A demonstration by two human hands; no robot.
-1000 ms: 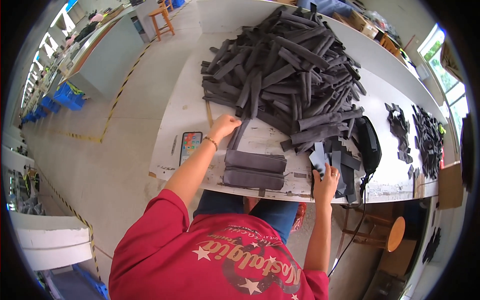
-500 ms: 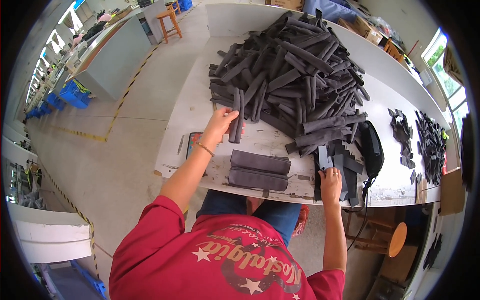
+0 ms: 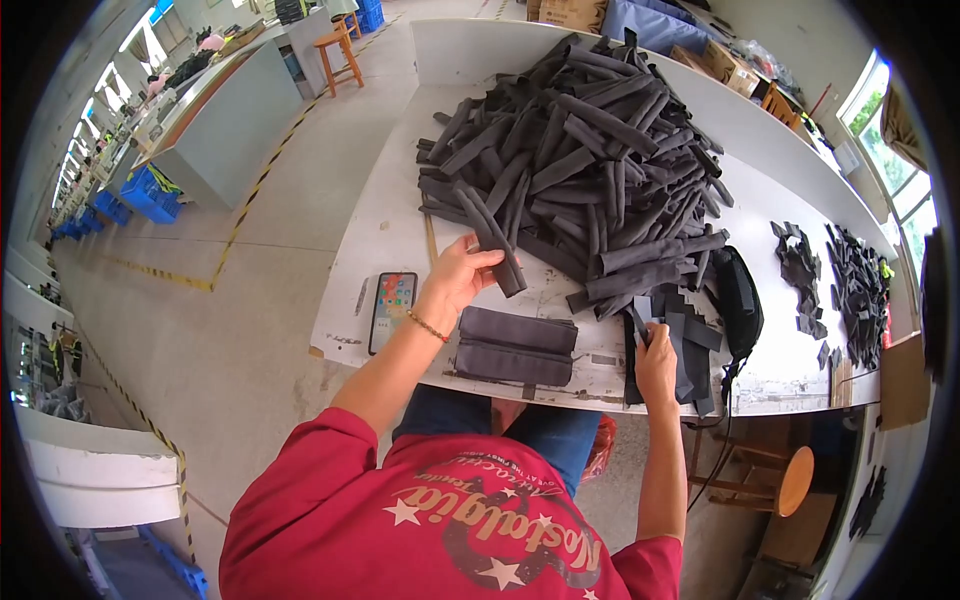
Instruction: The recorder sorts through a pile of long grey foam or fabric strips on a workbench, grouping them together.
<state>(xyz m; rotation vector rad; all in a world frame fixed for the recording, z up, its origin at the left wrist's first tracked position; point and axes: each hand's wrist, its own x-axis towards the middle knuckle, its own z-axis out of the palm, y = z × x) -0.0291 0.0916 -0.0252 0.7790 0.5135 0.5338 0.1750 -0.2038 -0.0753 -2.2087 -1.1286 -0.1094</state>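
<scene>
Since earlier frame: left hand has lifted long dark foam strip clear of big strip pile; half second ago strip stood more upright, now slants toward stacked pads at tabletop front edge. Left arm extended forward, fingers curled round strip's lower part. Right hand stays at small cut pieces, pinching one thin piece. Phone left of wrist.

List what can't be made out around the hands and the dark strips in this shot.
- Head view: the right hand covers how its fingers grip the small dark pieces.
- The strip in the left hand: its underside is hidden.
- The pile buries its lower strips.
- The phone screen is too small to read.
</scene>
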